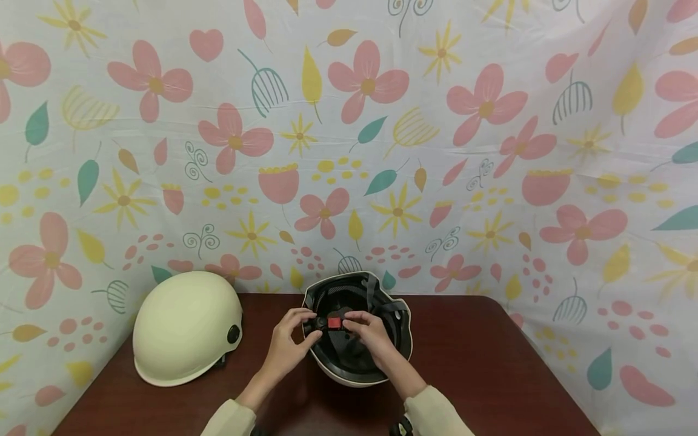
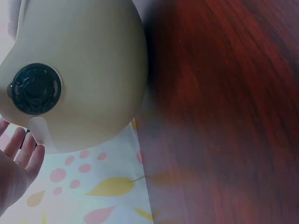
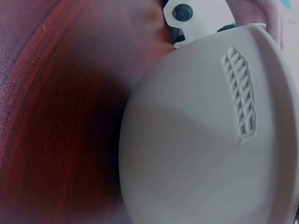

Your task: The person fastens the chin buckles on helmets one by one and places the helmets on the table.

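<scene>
A cream helmet lies upside down on the table, its black padded inside facing up. Across its opening runs a black chin strap with a red buckle. My left hand pinches the black piece at the buckle's left end between thumb and fingers. On the buckle's right end, my right hand holds on with thumb and fingertips. The left wrist view has the shell with a round black fitting beside the left hand. In the right wrist view, the shell covers most of the right hand.
A second cream helmet sits dome up on the left of the dark red-brown wooden table. Behind the table hangs a flower-patterned cloth. The table's right edge slopes away past the upturned helmet.
</scene>
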`<control>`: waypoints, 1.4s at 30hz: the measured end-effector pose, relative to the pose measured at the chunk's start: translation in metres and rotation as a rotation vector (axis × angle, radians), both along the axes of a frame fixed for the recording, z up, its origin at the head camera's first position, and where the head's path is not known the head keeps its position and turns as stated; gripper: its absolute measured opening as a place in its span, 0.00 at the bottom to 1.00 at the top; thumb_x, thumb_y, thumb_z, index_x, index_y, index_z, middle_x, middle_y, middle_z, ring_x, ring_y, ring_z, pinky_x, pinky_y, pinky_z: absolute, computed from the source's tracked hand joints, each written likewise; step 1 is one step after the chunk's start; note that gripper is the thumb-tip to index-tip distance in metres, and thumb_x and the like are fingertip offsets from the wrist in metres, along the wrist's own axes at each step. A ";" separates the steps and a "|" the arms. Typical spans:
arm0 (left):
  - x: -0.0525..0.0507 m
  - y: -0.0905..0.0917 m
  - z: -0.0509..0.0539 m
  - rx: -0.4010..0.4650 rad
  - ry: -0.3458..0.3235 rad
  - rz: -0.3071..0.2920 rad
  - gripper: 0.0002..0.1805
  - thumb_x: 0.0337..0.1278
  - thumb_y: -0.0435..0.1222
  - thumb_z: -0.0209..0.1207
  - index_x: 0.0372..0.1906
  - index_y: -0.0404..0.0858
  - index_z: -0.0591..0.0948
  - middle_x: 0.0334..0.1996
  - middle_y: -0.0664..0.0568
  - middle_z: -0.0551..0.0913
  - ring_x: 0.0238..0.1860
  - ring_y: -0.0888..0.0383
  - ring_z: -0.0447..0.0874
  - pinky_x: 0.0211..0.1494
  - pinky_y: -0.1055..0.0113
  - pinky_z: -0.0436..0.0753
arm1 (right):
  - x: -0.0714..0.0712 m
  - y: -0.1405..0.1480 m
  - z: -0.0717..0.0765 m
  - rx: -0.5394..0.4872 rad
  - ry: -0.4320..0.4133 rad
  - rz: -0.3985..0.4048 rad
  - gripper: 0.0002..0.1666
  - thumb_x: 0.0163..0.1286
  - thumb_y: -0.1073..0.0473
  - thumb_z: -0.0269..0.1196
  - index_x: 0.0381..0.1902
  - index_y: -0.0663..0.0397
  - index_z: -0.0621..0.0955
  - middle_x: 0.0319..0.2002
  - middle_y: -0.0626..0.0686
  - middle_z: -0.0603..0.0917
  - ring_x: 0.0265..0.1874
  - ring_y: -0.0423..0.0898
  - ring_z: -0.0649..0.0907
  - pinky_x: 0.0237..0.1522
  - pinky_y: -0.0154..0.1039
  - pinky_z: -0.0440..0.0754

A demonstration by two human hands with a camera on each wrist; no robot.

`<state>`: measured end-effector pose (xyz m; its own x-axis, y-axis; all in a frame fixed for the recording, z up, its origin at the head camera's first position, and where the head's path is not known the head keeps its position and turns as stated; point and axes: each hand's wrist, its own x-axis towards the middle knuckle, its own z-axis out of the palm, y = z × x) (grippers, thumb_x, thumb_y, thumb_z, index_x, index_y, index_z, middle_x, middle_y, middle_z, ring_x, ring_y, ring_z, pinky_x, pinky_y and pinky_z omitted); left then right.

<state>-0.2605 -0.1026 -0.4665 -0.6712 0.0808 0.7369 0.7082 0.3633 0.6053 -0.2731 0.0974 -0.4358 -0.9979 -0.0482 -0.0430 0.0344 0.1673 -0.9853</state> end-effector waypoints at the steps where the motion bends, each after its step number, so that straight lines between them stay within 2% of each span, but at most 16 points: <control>1: 0.000 -0.001 -0.001 0.003 -0.003 -0.005 0.17 0.50 0.31 0.70 0.48 0.40 0.84 0.48 0.45 0.82 0.46 0.51 0.81 0.49 0.68 0.79 | 0.000 0.000 0.000 0.002 0.007 -0.003 0.19 0.67 0.57 0.64 0.52 0.64 0.81 0.43 0.53 0.85 0.39 0.49 0.82 0.43 0.42 0.79; 4: 0.000 -0.002 -0.003 0.007 -0.011 -0.008 0.17 0.51 0.32 0.70 0.48 0.39 0.84 0.48 0.44 0.82 0.47 0.51 0.82 0.49 0.67 0.79 | -0.001 0.002 0.001 -0.001 0.026 -0.008 0.18 0.68 0.58 0.63 0.51 0.63 0.81 0.48 0.57 0.84 0.42 0.46 0.82 0.51 0.48 0.80; 7: 0.001 -0.002 -0.005 0.011 -0.025 0.003 0.17 0.49 0.30 0.70 0.47 0.36 0.84 0.48 0.44 0.82 0.47 0.49 0.82 0.48 0.66 0.79 | -0.001 0.005 0.004 -0.003 0.034 -0.012 0.17 0.69 0.59 0.62 0.51 0.62 0.81 0.52 0.59 0.83 0.46 0.43 0.82 0.60 0.54 0.76; 11: 0.005 -0.001 -0.004 0.002 -0.042 0.027 0.18 0.48 0.28 0.70 0.47 0.33 0.84 0.48 0.40 0.82 0.48 0.44 0.81 0.49 0.64 0.79 | -0.003 0.011 0.009 0.012 0.071 -0.037 0.16 0.69 0.60 0.62 0.51 0.63 0.81 0.50 0.60 0.83 0.42 0.41 0.82 0.59 0.54 0.77; 16: 0.020 0.001 0.012 -0.018 -0.064 0.019 0.17 0.49 0.27 0.68 0.47 0.28 0.83 0.49 0.33 0.81 0.51 0.40 0.80 0.51 0.57 0.79 | -0.006 0.026 0.021 0.051 0.148 -0.098 0.16 0.68 0.62 0.62 0.51 0.65 0.81 0.49 0.61 0.84 0.40 0.37 0.82 0.53 0.46 0.81; 19: 0.030 0.001 0.021 -0.023 -0.077 0.010 0.17 0.49 0.27 0.68 0.47 0.28 0.83 0.49 0.32 0.81 0.52 0.39 0.80 0.52 0.53 0.78 | -0.008 0.038 0.031 0.052 0.161 -0.135 0.17 0.69 0.62 0.62 0.53 0.66 0.80 0.52 0.62 0.83 0.44 0.38 0.83 0.54 0.43 0.81; 22: 0.034 0.001 0.025 -0.025 -0.083 0.009 0.17 0.50 0.28 0.68 0.47 0.29 0.83 0.49 0.33 0.81 0.52 0.40 0.80 0.53 0.53 0.78 | -0.009 0.050 0.038 0.041 0.154 -0.147 0.19 0.70 0.62 0.61 0.56 0.65 0.78 0.56 0.63 0.81 0.49 0.43 0.83 0.59 0.46 0.79; 27: 0.034 0.000 0.023 -0.018 -0.080 0.013 0.17 0.50 0.28 0.69 0.47 0.29 0.83 0.49 0.33 0.81 0.52 0.40 0.80 0.53 0.55 0.78 | -0.010 0.065 0.042 0.019 0.133 -0.149 0.20 0.71 0.60 0.60 0.58 0.63 0.77 0.60 0.64 0.79 0.52 0.44 0.82 0.62 0.49 0.76; 35: 0.032 -0.001 0.023 -0.007 -0.100 0.033 0.16 0.48 0.27 0.69 0.46 0.29 0.83 0.48 0.34 0.81 0.52 0.41 0.80 0.54 0.52 0.77 | -0.014 0.090 0.036 0.045 0.119 -0.203 0.20 0.71 0.61 0.60 0.59 0.61 0.77 0.59 0.61 0.79 0.43 0.32 0.82 0.60 0.44 0.79; 39: 0.023 -0.002 0.012 -0.001 -0.133 0.042 0.16 0.48 0.27 0.69 0.45 0.29 0.83 0.49 0.35 0.81 0.52 0.41 0.80 0.54 0.47 0.76 | -0.015 0.097 0.031 0.079 0.113 -0.228 0.20 0.71 0.61 0.59 0.59 0.61 0.77 0.60 0.63 0.79 0.40 0.30 0.80 0.60 0.47 0.78; 42: 0.014 -0.005 0.001 0.002 -0.142 0.042 0.17 0.49 0.28 0.69 0.47 0.32 0.84 0.50 0.37 0.81 0.53 0.43 0.80 0.55 0.44 0.76 | -0.016 0.100 0.025 0.115 0.120 -0.244 0.20 0.70 0.61 0.60 0.58 0.62 0.78 0.59 0.63 0.79 0.45 0.38 0.82 0.61 0.50 0.76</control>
<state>-0.2465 -0.1072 -0.4659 -0.7714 0.0490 0.6345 0.5998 0.3891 0.6992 -0.2893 0.1974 -0.4106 -0.9777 0.1919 0.0849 -0.0286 0.2789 -0.9599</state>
